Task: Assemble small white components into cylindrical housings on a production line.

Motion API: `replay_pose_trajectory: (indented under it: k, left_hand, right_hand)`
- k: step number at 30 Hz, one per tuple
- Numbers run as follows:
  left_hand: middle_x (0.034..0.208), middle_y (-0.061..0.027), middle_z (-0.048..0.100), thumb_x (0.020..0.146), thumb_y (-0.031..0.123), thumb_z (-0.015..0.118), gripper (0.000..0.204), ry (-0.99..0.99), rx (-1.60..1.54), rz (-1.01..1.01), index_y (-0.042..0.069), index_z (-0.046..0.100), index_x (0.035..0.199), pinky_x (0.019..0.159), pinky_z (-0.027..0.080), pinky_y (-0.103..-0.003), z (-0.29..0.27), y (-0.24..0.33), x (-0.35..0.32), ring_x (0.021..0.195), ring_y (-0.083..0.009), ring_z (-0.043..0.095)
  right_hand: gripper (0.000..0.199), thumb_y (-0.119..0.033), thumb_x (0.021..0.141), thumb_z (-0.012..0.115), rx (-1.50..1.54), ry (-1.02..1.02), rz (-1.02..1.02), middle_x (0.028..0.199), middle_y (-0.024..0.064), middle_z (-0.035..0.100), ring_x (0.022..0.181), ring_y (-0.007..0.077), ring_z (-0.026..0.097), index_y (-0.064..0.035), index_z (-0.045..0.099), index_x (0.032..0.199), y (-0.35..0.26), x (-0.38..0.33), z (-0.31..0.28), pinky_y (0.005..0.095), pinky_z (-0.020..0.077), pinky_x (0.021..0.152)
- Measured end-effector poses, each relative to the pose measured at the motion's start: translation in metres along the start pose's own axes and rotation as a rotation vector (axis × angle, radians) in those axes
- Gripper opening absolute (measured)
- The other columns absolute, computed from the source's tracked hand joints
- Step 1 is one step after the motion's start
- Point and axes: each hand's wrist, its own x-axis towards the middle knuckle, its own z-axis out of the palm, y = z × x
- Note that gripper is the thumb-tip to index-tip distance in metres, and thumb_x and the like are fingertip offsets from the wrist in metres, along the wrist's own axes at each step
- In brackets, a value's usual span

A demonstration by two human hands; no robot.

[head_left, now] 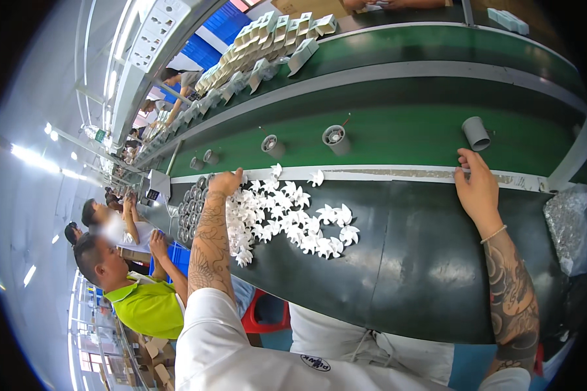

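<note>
Left hand [225, 182] pinching white plastic fan blade [242, 178]; right hand [477, 189] flat on bench edge [398, 173].

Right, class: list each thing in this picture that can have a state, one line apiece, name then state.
left hand: fingers curled, resting on the white fan blades
right hand: open, fingers on the pale strip, holding nothing
white fan blades: loose, heaped on the dark bench
grey cylinders: spaced apart along the green belt
far-right grey cylinder: lying tilted, open end up

White fan blades [287, 218], green belt [398, 140] (grey cylinders [336, 139])
</note>
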Motion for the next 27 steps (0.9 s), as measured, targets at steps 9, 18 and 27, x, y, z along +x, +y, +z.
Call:
replay_pose_trajectory:
  k: [9, 18, 27]
  left_hand:
    - [0.144, -0.0236, 0.047, 0.102, 0.032, 0.047, 0.048, 0.150, -0.443, 0.646, 0.002, 0.052, 0.138, 0.115, 0.031, -0.041, -0.010, 0.124, -0.060, 0.137, -0.0383, 0.041]
    - [0.124, -0.0213, 0.062, 0.097, 0.032, 0.054, 0.041, 0.119, -0.460, 0.609, -0.001, 0.063, 0.121, 0.097, 0.046, -0.042, -0.013, 0.130, -0.092, 0.113, -0.0391, 0.059]
    - [0.111, -0.0183, 0.066, 0.084, 0.020, 0.066, 0.034, 0.582, -0.446, 0.517, 0.005, 0.068, 0.114, 0.090, 0.050, -0.045, -0.008, 0.114, -0.042, 0.103, -0.0396, 0.062]
  right_hand:
    - [0.034, -0.010, 0.088, 0.060, -0.023, 0.008, 0.006, 0.108, 0.0047, 0.067, 0.096, 0.0190, 0.064, -0.0092, 0.059, 0.122, 0.001, 0.000, 0.003, 0.0313, 0.0505, 0.073]
    - [0.034, -0.011, 0.088, 0.060, -0.023, 0.011, -0.017, 0.107, 0.0041, 0.067, 0.094, 0.0201, 0.065, -0.0096, 0.060, 0.122, 0.002, 0.000, 0.002, 0.0321, 0.0510, 0.073]
    - [0.032, -0.012, 0.088, 0.060, -0.038, 0.036, -0.051, 0.107, 0.0053, 0.067, 0.095, 0.0213, 0.066, -0.0094, 0.060, 0.120, 0.004, 0.000, -0.001, 0.0331, 0.0519, 0.073]
